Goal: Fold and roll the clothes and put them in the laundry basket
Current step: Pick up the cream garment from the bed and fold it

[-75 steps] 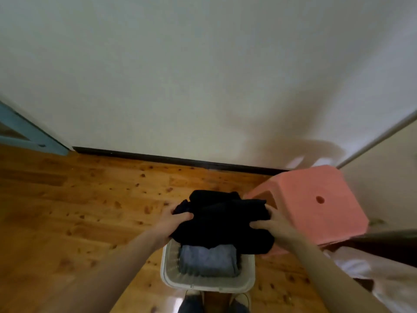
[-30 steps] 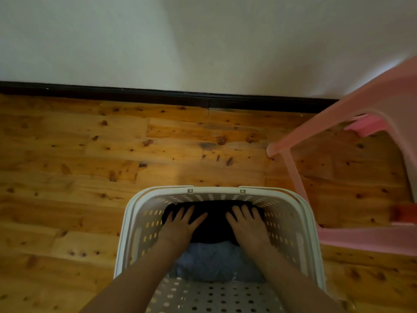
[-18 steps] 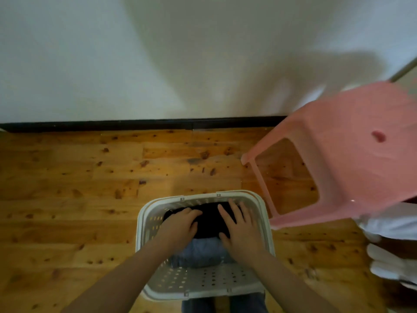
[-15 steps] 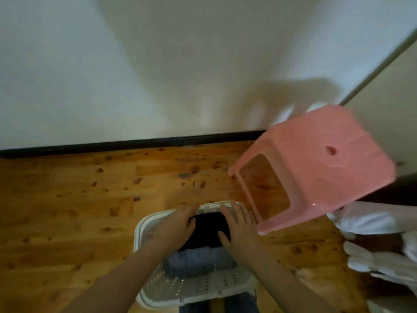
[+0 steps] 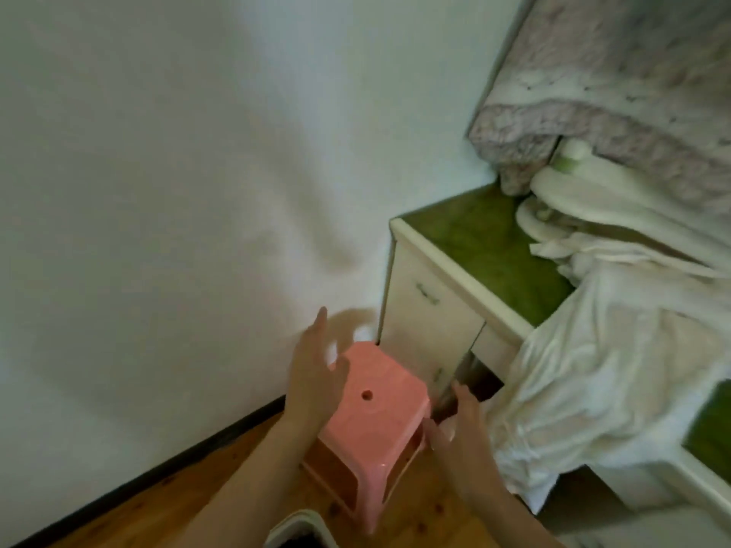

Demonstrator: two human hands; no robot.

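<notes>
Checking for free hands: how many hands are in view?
2. The left hand is raised over the pink stool's left edge; the right hand is at its right side, beside the white cloth. Both hold nothing.

White wall (image 5: 158,191), softly lit, faint shadows on it; dark skirting board (image 5: 158,477) along its foot; knotted orange-brown plank floor (image 5: 178,516); pink plastic stool (image 5: 379,413) upright, just beside a cream cabinet (image 5: 427,326) with green top, set against the wall.

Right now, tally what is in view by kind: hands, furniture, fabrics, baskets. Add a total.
Hands: 2, left hand and right hand
Furniture: 2, pink stool and green-topped cabinet
Fabrics: 2, white cloth heap and patterned quilt
Baskets: 1, white basket
Total: 7
</notes>
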